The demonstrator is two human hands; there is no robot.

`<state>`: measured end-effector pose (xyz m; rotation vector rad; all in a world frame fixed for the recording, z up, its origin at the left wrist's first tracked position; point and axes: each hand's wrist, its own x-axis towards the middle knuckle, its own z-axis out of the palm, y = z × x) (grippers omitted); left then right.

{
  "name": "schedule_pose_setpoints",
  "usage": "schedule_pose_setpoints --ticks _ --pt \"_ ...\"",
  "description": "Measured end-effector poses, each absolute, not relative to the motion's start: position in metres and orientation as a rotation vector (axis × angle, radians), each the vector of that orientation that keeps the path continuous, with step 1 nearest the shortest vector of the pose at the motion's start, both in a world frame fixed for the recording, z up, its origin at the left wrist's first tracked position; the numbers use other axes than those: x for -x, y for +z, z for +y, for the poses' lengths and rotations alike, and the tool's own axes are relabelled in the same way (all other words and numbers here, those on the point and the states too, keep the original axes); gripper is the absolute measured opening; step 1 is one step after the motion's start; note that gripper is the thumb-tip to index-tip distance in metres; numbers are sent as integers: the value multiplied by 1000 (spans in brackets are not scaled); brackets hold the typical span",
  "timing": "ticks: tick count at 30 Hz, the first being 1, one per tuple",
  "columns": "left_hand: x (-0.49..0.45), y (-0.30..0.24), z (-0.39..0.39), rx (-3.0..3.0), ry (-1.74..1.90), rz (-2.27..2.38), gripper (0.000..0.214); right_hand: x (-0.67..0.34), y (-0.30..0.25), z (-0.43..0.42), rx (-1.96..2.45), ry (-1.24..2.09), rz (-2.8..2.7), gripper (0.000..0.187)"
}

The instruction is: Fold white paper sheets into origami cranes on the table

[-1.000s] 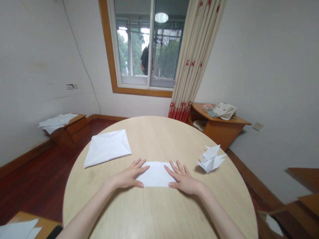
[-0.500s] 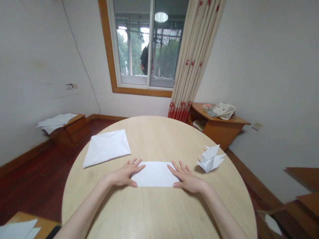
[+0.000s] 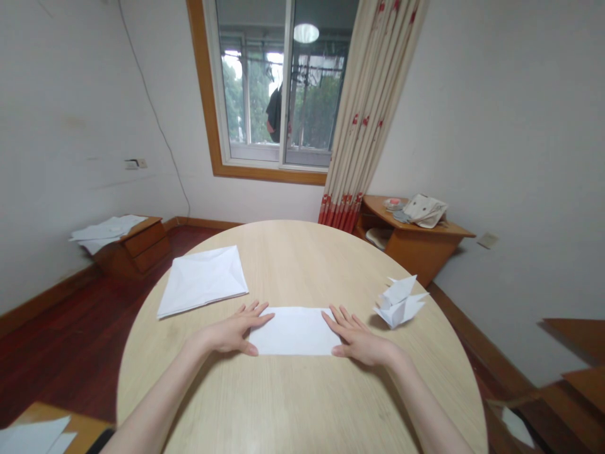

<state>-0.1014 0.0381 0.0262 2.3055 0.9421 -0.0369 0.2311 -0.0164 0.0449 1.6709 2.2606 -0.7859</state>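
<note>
A white paper rectangle (image 3: pixel 293 331) lies flat on the round wooden table (image 3: pixel 283 403) in front of me. My left hand (image 3: pixel 239 329) rests over its left end, fingers spread, thumb near the lower left corner. Over the right end lies my right hand (image 3: pixel 354 334), also spread flat, with the thumb by the lower right corner. Both hands touch the paper without gripping it, and they cover its two ends. Whether the sheet is folded I cannot tell.
A stack of white paper (image 3: pixel 205 277) lies at the table's left. Folded paper pieces (image 3: pixel 401 302) sit in a small pile at the right. Beyond stand a drawer cabinet (image 3: pixel 147 243), a corner cabinet (image 3: pixel 416 249) with a cloth bag (image 3: pixel 425 210), and a curtain (image 3: pixel 363 113).
My right hand has slid slightly outward to the right along the paper. My left hand has shifted a little to the left. The paper stays in place.
</note>
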Motion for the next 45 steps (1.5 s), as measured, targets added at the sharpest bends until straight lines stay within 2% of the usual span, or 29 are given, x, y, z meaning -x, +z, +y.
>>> schedule_pose_setpoints --ticks 19,31,36,42,45 --pt "102 28 37 -2300 21 935 86 -233 42 -16 -1765 -769 2308 86" --pt "98 41 27 -2286 131 1094 91 -225 43 -20 -1906 -804 2421 90" --pt "93 43 23 -2321 203 1172 93 -217 43 -20 -1912 -738 2496 87" --pt "79 41 19 -2468 228 1204 102 -203 39 -18 -1916 -514 2689 70" --pt "75 38 19 -2496 225 1195 103 -197 35 -18 -1858 -398 2774 74"
